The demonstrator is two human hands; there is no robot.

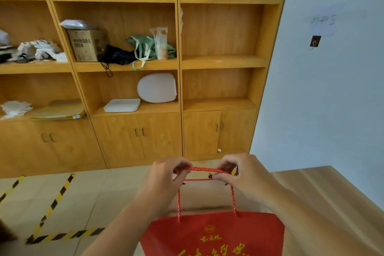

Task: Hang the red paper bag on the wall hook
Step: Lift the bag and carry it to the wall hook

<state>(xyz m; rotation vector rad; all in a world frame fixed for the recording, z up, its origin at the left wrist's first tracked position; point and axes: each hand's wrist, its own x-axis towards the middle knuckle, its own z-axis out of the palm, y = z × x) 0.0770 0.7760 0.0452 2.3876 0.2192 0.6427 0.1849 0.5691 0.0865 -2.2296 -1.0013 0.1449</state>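
Both hands, left hand (164, 178) and right hand (241, 174), pinch the red rope handles (204, 170) stretched between them, holding the red paper bag (214, 235) beside the wooden surface (324, 199); the wall hook (314, 41) sits well apart, up right

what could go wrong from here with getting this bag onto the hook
1. The wall hook looks small and sits high on the right wall, away from the bag; the cord loop could miss or slide off it.
2. Both hands, left hand and right hand, pinch the thin red cord handles stretched taut; a slip could drop the red paper bag.
3. Something pale already seems to dangle from the hook, possibly crowding it.
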